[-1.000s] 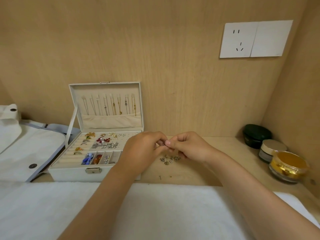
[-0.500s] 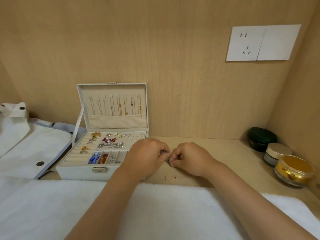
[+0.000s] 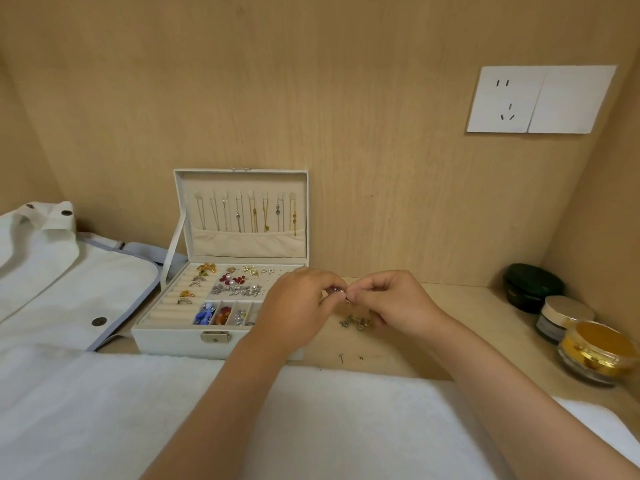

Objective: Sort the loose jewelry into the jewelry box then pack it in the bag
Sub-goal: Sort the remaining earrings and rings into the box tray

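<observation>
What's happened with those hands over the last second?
Both hands dipped to the loose pile, then rose again. The left hand and right hand pinch a small silver piece between them, as before. Jewelry box, bag and jars stayed put.

Soft, even, warm light; sharp focus; wide-angle bending at edges.

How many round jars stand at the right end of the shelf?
3. The dark green jar is farthest back, near the corner. The jar with the beige lid is in front of it. The gold jar is nearest. None seems hidden.
</observation>
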A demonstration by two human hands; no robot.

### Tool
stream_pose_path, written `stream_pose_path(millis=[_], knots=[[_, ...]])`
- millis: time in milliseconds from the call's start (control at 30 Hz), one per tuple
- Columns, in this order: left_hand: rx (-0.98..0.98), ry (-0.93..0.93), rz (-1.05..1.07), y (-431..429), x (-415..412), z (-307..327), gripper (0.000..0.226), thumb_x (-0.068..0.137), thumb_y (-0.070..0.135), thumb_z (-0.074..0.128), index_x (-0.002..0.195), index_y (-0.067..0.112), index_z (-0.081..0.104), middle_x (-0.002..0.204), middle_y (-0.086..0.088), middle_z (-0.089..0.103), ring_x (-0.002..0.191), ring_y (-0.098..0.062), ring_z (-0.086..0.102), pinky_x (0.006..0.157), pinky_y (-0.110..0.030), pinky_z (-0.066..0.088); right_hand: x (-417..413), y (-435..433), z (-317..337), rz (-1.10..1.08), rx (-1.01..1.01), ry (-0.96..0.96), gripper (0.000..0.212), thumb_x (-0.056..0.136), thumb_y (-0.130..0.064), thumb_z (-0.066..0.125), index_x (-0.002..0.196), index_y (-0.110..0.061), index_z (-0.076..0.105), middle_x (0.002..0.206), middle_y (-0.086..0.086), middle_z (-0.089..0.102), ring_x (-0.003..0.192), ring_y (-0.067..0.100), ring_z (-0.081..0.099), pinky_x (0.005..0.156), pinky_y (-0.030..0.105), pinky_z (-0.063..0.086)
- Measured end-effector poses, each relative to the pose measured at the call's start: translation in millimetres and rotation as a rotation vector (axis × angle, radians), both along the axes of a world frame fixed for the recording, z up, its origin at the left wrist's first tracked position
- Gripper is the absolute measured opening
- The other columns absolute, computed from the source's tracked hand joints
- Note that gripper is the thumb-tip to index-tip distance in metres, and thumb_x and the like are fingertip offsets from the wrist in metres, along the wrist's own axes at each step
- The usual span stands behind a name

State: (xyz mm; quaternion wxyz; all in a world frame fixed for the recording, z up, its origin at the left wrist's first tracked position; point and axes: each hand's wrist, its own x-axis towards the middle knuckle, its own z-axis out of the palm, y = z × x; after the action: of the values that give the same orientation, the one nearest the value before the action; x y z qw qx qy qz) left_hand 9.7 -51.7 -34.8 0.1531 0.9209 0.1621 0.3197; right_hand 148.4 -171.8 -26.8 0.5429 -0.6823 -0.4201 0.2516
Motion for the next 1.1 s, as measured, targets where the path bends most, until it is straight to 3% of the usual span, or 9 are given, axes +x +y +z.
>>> stream_pose_path(millis=[167, 333, 500, 700, 833, 900, 1033, 1100], knots=[[-0.244, -0.07, 0.026, 7.6, -10.4, 9.4, 0.012, 0.091, 0.031, 0.067, 0.101, 0.035, 0.073, 0.075, 0.022, 0.062, 0.077, 0.0, 0.058, 0.071, -0.023, 0.047, -10.1, 6.2, 8.2, 0.048, 0.003, 0.089, 0.014, 0.087, -0.003, 0.073, 0.098, -0.012, 0.078, 0.062, -0.003, 0.066, 0.045, 0.012, 0.043, 0.043, 0.022, 0.035], [-0.419, -0.186, -0.028, 26.6, -23.0, 24.9, 0.013, 0.09, 0.028, 0.069, 0.099, 0.036, 0.074, 0.085, 0.017, 0.07, 0.084, -0.002, 0.061, 0.076, -0.019, 0.048, -21.1, 24.4, 20.1, 0.032, 0.041, 0.083, 0.008, 0.09, -0.017, 0.072, 0.091, -0.014, 0.079, 0.066, 0.013, 0.061, 0.047, 0.015, 0.042, 0.042, 0.022, 0.033], [-0.425, -0.194, -0.082, 54.4, -43.9, 37.8, 0.016, 0.092, 0.023, 0.066, 0.101, 0.035, 0.075, 0.09, 0.018, 0.072, 0.089, -0.003, 0.063, 0.08, -0.017, 0.049, -39.5, 56.9, 34.3, 0.111, 0.1, 0.234, 0.013, 0.091, -0.015, 0.069, 0.1, -0.008, 0.077, 0.088, 0.005, 0.074, 0.047, 0.012, 0.048, 0.043, 0.023, 0.033], [-0.462, -0.145, -0.042, 87.6, -62.2, 42.7, 0.011, 0.092, 0.023, 0.065, 0.09, 0.032, 0.072, 0.085, 0.012, 0.071, 0.08, -0.007, 0.063, 0.075, -0.018, 0.05, -59.2, 96.9, 41.0, 0.124, 0.139, 0.307, 0.017, 0.089, -0.008, 0.07, 0.106, -0.005, 0.071, 0.087, 0.011, 0.075, 0.044, 0.013, 0.048, 0.041, 0.023, 0.04], [-0.475, -0.129, -0.024, 108.5, -68.8, 49.4, 0.014, 0.094, 0.024, 0.063, 0.085, 0.031, 0.07, 0.076, 0.016, 0.067, 0.062, 0.007, 0.053, 0.058, -0.009, 0.04, -67.6, 120.9, 42.1, 0.073, 0.223, 0.116, 0.014, 0.087, -0.007, 0.073, 0.101, -0.008, 0.075, 0.082, 0.015, 0.075, 0.049, 0.018, 0.05, 0.043, 0.025, 0.044], [-0.473, -0.132, 0.005, 118.4, -72.0, 50.5, 0.012, 0.093, 0.025, 0.063, 0.085, 0.029, 0.071, 0.076, 0.014, 0.068, 0.061, 0.009, 0.053, 0.058, -0.009, 0.038, -70.4, 131.5, 42.4, 0.064, 0.246, 0.02, 0.016, 0.084, -0.005, 0.076, 0.099, -0.011, 0.078, 0.082, 0.018, 0.074, 0.052, 0.02, 0.051, 0.044, 0.026, 0.045], [-0.514, -0.148, 0.018, 131.6, -78.2, 44.3, 0.011, 0.091, 0.025, 0.065, 0.086, 0.022, 0.073, 0.08, 0.008, 0.072, 0.067, 0.006, 0.057, 0.068, -0.018, 0.047, -72.4, 146.9, 41.8, 0.096, 0.252, -0.18, 0.019, 0.082, -0.004, 0.078, 0.099, -0.009, 0.078, 0.067, -0.008, 0.072, 0.05, 0.0, 0.056, 0.053, 0.014, 0.047], [-0.536, -0.135, 0.02, 137.1, -81.8, 39.4, 0.012, 0.092, 0.023, 0.064, 0.085, 0.022, 0.074, 0.082, 0.006, 0.073, 0.069, 0.002, 0.059, 0.069, -0.016, 0.049, -72.6, 154.5, 40.2, 0.088, 0.242, -0.302, 0.014, 0.083, -0.008, 0.078, 0.097, -0.01, 0.079, 0.064, -0.017, 0.07, 0.054, -0.005, 0.06, 0.059, 0.01, 0.046]])
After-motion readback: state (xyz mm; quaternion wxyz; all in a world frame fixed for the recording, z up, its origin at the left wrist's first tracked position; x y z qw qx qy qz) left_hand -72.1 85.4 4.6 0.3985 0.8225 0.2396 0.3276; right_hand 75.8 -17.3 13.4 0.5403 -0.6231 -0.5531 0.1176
